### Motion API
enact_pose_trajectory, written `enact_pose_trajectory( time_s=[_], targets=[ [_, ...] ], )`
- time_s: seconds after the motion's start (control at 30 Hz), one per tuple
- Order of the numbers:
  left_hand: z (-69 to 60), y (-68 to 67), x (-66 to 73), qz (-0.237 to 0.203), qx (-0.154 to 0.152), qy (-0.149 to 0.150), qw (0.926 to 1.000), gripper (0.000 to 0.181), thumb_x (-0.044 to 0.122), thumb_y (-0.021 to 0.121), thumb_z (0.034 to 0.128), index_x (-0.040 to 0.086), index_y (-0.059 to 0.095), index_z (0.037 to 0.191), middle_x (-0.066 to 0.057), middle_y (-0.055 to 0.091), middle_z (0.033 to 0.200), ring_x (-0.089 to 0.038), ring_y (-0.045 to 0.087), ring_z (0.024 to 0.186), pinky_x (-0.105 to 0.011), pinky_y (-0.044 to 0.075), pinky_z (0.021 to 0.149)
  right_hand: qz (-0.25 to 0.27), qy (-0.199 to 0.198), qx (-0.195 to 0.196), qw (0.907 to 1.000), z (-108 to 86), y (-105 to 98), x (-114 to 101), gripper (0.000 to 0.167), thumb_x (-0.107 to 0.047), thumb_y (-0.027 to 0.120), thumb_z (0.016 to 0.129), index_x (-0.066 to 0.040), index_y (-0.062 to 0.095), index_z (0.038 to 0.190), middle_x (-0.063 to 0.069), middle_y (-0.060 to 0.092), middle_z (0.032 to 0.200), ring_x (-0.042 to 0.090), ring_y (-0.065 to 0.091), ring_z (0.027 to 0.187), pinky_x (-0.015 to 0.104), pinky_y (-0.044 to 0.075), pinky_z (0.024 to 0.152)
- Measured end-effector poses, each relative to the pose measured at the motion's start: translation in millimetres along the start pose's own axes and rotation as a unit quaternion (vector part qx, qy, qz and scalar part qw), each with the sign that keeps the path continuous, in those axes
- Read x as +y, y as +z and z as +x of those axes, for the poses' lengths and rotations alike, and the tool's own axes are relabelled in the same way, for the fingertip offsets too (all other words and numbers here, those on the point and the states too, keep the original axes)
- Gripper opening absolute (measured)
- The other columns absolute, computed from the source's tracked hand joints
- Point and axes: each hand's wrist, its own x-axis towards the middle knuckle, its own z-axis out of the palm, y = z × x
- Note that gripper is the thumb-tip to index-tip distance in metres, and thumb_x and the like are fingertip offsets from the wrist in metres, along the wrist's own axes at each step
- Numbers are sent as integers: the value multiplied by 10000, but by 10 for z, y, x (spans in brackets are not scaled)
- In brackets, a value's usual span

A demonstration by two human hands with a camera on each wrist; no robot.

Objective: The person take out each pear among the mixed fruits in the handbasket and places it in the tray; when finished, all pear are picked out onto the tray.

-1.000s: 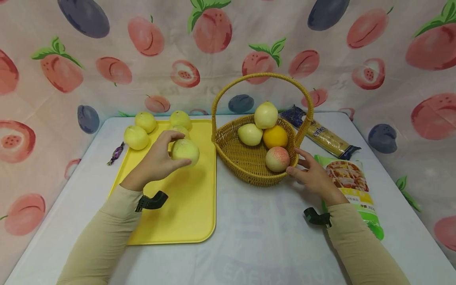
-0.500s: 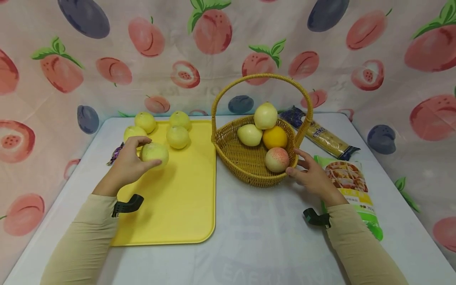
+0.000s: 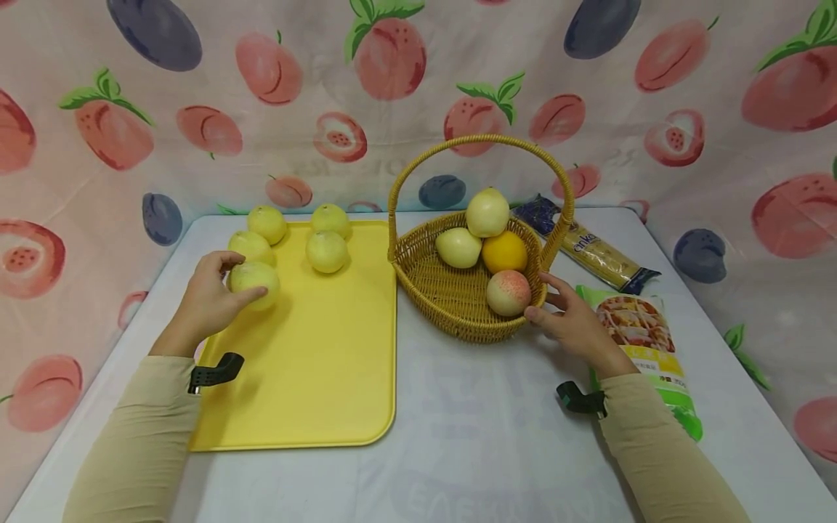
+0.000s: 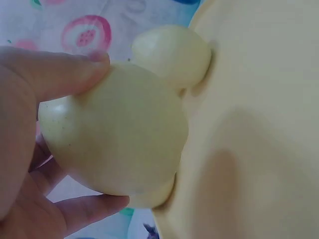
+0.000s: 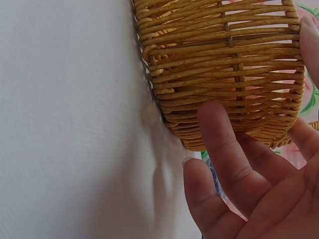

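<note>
My left hand (image 3: 212,294) grips a pale yellow-green round fruit (image 3: 256,285) between thumb and fingers. It is over the left edge of the yellow tray (image 3: 314,363), and in the left wrist view the held fruit (image 4: 117,132) partly hides another behind it. Similar fruits stand at the tray's far end, one being a round fruit (image 3: 326,252). At the wicker basket (image 3: 451,305) my right hand (image 3: 575,323) holds the near right rim, its fingers (image 5: 217,129) against the woven outer wall. Inside lie a peach (image 3: 508,293), an orange (image 3: 504,252) and two pale fruits (image 3: 487,212).
A long gold-and-blue packet (image 3: 595,250) lies behind and right of the basket. A green-and-white food bag (image 3: 647,349) sits beside the right forearm. The basket's tall handle (image 3: 480,138) arches over it. White cloth (image 3: 458,436) covers the table, and a fruit-print sheet hangs behind.
My left hand has carried the round fruit leftward from the tray's middle to its left edge, uncovering the fruit behind. My right hand stays at the basket rim.
</note>
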Motion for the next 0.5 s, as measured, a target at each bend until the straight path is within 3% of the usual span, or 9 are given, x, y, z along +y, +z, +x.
enact_pose_trajectory(
  time_s=[0.5],
  targets=[
    [29, -31, -289, 95, 137, -482, 9987, 644, 123, 746, 907, -192, 387, 1339, -371, 394, 1312, -508, 384, 1218, -634, 322, 1047, -38, -31, 44, 10000, 2, 3, 4, 885, -465, 651, 960, -189, 140, 1628, 322, 294, 1544, 494, 362, 1372, 600, 453, 982]
  ],
)
